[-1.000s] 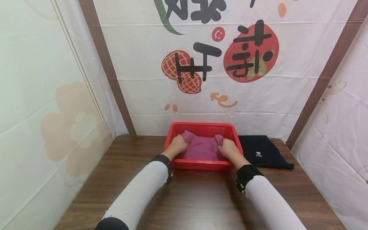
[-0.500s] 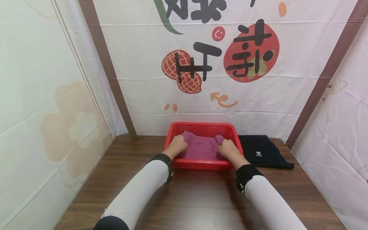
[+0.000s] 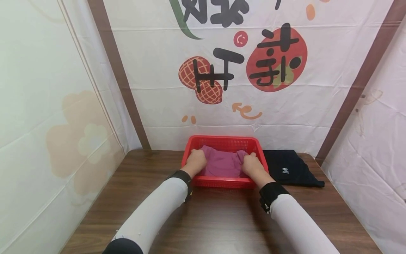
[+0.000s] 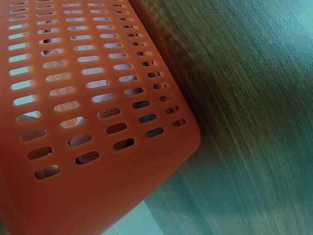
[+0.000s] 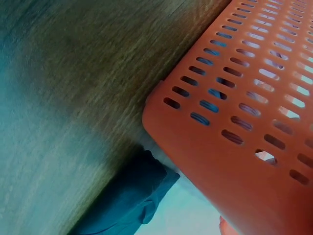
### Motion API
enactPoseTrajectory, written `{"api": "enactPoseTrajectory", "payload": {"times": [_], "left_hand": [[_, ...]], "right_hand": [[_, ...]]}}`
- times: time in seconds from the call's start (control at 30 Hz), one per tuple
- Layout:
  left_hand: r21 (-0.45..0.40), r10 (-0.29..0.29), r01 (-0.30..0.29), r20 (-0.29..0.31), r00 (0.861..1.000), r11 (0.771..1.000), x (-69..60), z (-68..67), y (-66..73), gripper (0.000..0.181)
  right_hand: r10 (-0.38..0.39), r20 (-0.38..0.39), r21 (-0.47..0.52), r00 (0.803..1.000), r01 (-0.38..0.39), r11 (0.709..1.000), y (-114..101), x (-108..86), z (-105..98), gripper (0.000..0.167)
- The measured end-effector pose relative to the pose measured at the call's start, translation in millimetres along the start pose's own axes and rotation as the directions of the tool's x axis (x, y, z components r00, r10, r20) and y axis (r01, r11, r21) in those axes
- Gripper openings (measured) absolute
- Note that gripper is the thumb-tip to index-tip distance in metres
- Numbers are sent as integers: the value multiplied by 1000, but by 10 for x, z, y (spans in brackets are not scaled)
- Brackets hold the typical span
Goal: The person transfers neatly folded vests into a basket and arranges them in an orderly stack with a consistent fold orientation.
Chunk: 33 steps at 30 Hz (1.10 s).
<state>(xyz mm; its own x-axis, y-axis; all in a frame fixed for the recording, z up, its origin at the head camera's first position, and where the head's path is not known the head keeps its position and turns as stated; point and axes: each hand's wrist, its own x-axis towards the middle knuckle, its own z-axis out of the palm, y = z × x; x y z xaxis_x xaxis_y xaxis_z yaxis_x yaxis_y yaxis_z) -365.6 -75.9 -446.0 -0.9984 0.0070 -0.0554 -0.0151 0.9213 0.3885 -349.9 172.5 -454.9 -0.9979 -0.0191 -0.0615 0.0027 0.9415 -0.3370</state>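
Note:
A purplish-pink garment [image 3: 223,164] lies in a red plastic basket [image 3: 223,182] at the back middle of the table in the head view. My left hand [image 3: 196,162] grips its left side, and my right hand [image 3: 253,165] grips its right side, both with curled fingers inside the basket. The fingertips are hidden in the cloth and behind the hands. Each wrist view is filled mostly by the slotted wall of the basket [image 4: 88,78], and neither shows the hand clearly.
A folded black garment [image 3: 290,167] with a small white print lies right of the basket; its edge shows in the right wrist view. The brown wooden table [image 3: 219,218] meets a printed white cloth wall [image 3: 165,116] behind, with cloth walls on both sides.
Both hands have shifted very slightly, the right one a little to the right. The basket and the black garment stay in place.

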Motion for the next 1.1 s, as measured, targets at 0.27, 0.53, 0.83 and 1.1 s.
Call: {"api": "enactPoseTrajectory", "payload": {"times": [0.27,0.53,0.83,1.1], "left_hand": [[121,56,-50,-55,997,991,46,3,15,13],[274,102,-70,-108,989,959,56,22,49,12],[129,25,-16,-69,997,992,62,49,21,8],[81,0,3,-40,999,997,70,59,-7,9]], "right_hand": [[-123,-67,-188,990,108,976,-14,34,14,22],[-164,-114,-253,980,131,959,-34,11,-2,19],[-85,-75,-116,994,76,990,-25,-15,-19,18],[-64,-44,-108,997,59,992,-1,2,-3,10]]}}
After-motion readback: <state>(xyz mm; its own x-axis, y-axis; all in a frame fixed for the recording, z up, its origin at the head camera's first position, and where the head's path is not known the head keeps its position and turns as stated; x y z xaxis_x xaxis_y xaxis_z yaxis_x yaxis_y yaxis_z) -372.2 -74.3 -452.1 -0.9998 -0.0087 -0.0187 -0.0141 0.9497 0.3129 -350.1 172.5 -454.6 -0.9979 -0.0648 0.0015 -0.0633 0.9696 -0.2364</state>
